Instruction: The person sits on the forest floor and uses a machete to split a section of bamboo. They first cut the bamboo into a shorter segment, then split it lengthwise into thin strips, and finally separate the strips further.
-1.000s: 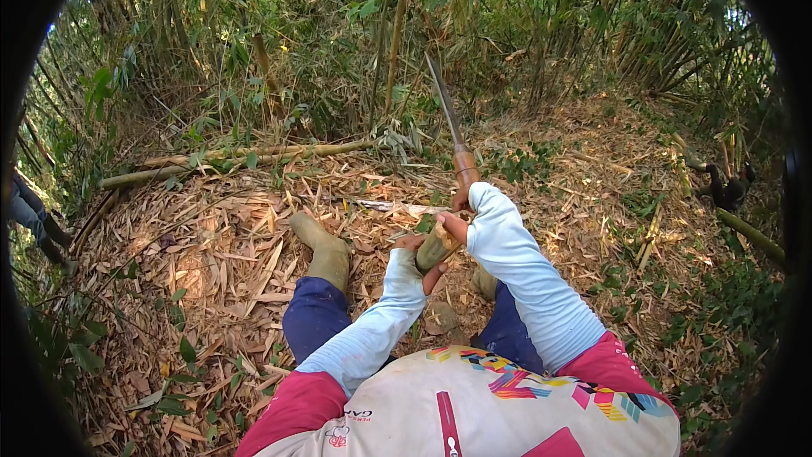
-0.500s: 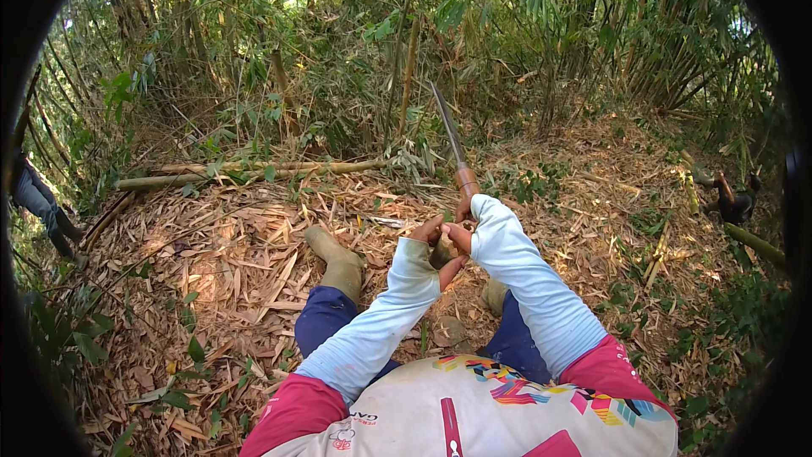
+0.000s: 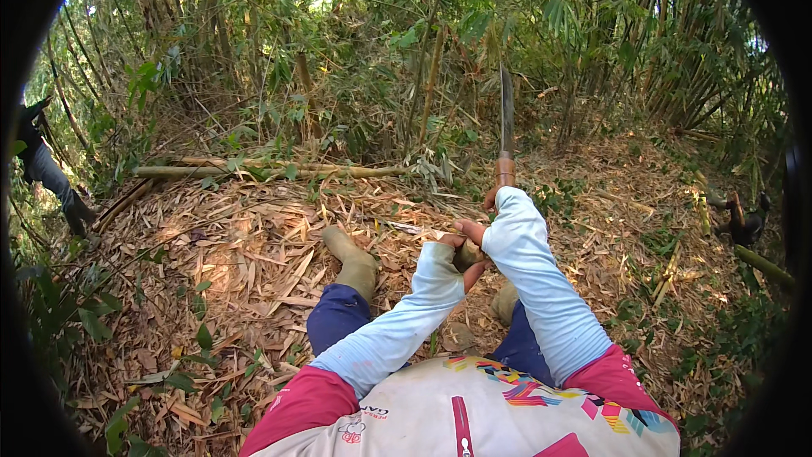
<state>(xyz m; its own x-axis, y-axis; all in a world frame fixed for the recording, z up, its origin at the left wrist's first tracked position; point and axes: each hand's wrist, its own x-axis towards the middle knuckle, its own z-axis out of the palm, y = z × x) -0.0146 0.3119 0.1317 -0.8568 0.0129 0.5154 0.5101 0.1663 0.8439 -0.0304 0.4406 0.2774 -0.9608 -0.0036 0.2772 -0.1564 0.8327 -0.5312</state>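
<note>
My right hand (image 3: pixel 491 201) is closed on the wooden handle of a machete (image 3: pixel 507 114), whose long dark blade points upward and away from me. Its thumb reaches down toward my left hand (image 3: pixel 472 275). The fingers of that left hand curl around a small brownish-green rounded piece (image 3: pixel 467 256); its kind does not show, and fingers and sleeve cover part of it. Both hands are close together in front of my body, over the leaf litter. Light blue sleeves cover my forearms.
Dry bamboo leaves (image 3: pixel 245 275) cover the ground around my boots (image 3: pixel 353 267). A cut bamboo pole (image 3: pixel 338 171) lies across ahead, before dense bamboo stems. Another person (image 3: pixel 51 173) stands at the far left. A dark bird-like shape (image 3: pixel 744 224) and a green pole (image 3: pixel 761 265) are at right.
The machete has swung from leaning left to nearly upright. Both hands have shifted slightly right in the picture, and the right hand's grip has turned with the handle.
</note>
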